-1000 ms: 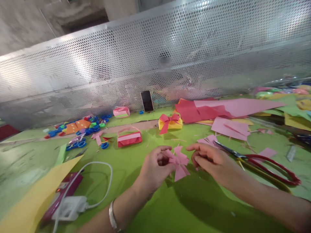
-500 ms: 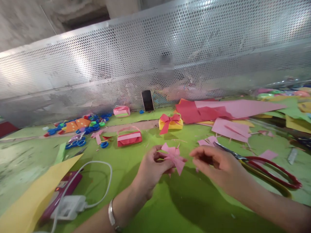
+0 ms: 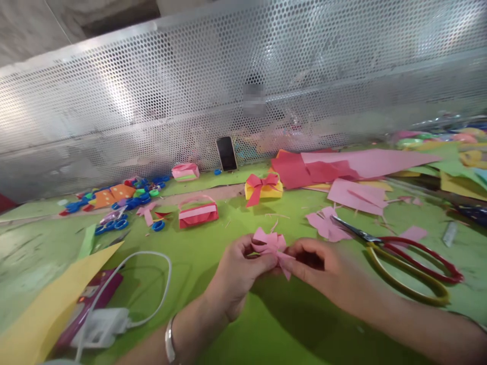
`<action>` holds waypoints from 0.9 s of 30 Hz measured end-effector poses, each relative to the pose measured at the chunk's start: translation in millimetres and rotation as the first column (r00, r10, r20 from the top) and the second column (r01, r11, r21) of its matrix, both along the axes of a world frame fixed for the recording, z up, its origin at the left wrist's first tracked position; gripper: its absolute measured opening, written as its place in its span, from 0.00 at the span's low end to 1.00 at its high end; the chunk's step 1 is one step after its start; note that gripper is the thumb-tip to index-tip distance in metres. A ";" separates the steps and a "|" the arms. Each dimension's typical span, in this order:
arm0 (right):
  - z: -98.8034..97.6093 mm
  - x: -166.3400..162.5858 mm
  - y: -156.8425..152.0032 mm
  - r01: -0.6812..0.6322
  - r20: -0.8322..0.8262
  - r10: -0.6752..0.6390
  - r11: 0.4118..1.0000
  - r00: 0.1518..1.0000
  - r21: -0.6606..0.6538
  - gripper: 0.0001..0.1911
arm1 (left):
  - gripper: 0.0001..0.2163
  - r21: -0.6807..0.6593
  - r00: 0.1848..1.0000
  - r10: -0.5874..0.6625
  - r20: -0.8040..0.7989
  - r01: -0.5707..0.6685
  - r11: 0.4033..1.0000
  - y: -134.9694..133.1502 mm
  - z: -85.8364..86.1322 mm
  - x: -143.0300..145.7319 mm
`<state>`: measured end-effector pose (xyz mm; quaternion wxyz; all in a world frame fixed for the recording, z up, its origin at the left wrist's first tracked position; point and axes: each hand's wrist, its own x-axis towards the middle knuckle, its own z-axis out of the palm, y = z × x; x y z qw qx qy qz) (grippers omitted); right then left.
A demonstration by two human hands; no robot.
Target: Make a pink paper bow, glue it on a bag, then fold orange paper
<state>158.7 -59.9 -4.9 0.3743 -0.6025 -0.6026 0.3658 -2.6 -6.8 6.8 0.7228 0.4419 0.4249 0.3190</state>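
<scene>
A pink paper bow (image 3: pixel 269 243) with several loops and pointed tails is held over the green table. My left hand (image 3: pixel 240 268) pinches it at its centre between thumb and fingers. From the other side, my right hand (image 3: pixel 317 263) grips one of its lower right tails between thumb and forefinger. Just beyond my right hand lie pink paper scraps (image 3: pixel 326 223) and large scissors (image 3: pixel 395 258) with one red and one yellow handle, blades pointing left. Behind the bow sits a small yellow paper bag (image 3: pixel 277 192) with a red bow (image 3: pixel 262 185).
A red paper bag (image 3: pixel 198 217) and a pink one (image 3: pixel 185 171) stand to the left. A phone (image 3: pixel 227 153) leans on the perforated metal panel (image 3: pixel 171 101). Coloured paper sheets (image 3: pixel 365 165) lie at right. A power strip with white plug (image 3: pixel 101 327) and cable fills the front left.
My right hand has moved left and closed on a tail of the pink bow, which it was apart from before. The left hand keeps its pinch. The view has shifted slightly.
</scene>
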 end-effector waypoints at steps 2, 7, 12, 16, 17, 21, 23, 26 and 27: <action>2.0 -0.9 -1.0 -0.025 -0.013 0.025 1.000 1.000 0.004 0.16 | 0.18 0.004 0.999 -0.036 -0.025 0.036 0.999 1.2 1.1 -0.7; 3.6 -1.2 -2.9 0.018 0.040 -0.019 0.999 0.999 0.026 0.12 | 0.13 0.116 0.978 -0.133 -0.158 0.152 0.981 3.9 3.8 -2.7; 3.4 0.2 -3.9 0.041 0.087 -0.045 0.998 0.995 0.050 0.12 | 0.13 0.146 0.967 -0.163 -0.197 0.193 0.970 3.2 4.7 -2.8; 2.8 -1.3 -6.0 0.076 0.105 -0.085 0.993 0.991 0.085 0.10 | 0.09 0.235 0.960 -0.144 -0.239 0.202 0.951 2.1 5.1 -0.4; 3.0 -1.7 -6.4 0.080 0.105 -0.090 0.992 0.990 0.101 0.09 | 0.08 0.254 0.959 -0.149 -0.243 0.211 0.944 1.9 5.8 0.4; 5.6 -2.8 -7.5 0.044 0.107 -0.059 0.989 0.993 0.142 0.09 | 0.06 0.232 0.953 -0.177 -0.246 0.236 0.944 1.4 10.0 2.8; 6.2 -3.0 -8.3 0.045 0.115 -0.064 0.986 0.991 0.163 0.09 | 0.06 0.221 0.957 -0.180 -0.226 0.230 0.948 1.2 11.5 3.7; 4.1 -3.4 -10.3 0.054 0.127 -0.078 0.981 0.989 0.189 0.09 | 0.07 0.221 0.959 -0.184 -0.216 0.231 0.948 0.4 11.1 4.4; 2.8 -3.5 -10.9 0.055 0.126 -0.081 0.978 0.989 0.199 0.10 | 0.08 0.225 0.958 -0.182 -0.220 0.232 0.946 0.0 10.3 4.4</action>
